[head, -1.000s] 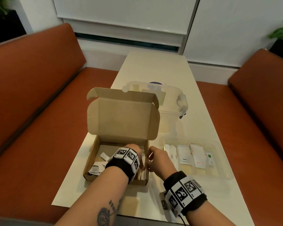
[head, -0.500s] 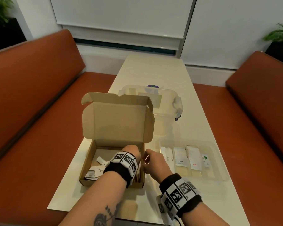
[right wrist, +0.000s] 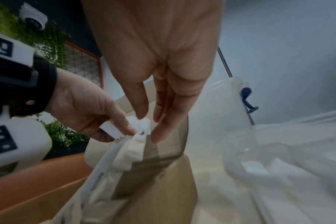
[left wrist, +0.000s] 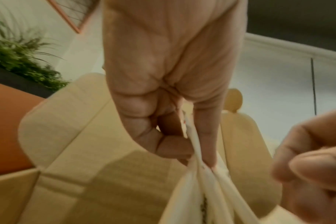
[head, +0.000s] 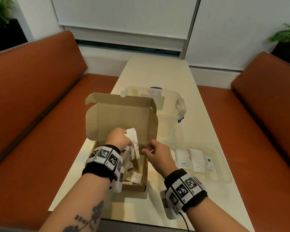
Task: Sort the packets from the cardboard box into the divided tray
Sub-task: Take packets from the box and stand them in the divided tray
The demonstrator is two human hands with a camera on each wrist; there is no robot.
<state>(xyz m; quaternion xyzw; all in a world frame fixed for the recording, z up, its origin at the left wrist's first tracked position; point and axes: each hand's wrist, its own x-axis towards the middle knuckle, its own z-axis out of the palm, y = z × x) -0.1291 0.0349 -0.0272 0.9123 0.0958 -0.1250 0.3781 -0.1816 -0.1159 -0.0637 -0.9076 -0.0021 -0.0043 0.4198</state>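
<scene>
Table: left hand pinches packets above cardboard box; right hand beside them, fingers loosely extended, holding nothing; divided tray right.

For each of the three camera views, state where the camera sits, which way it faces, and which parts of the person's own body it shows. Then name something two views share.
Head: worn on the head, facing forward and down at the cardboard box, divided tray, both forearms and hands.
Left wrist: looks along the left hand, which pinches a bunch of packets; right fingertips at the edge.
Right wrist: looks along the right hand, fingers reaching the bunch; left hand visible.
Shared: both wrist views show the bunch of packets and the box.
</scene>
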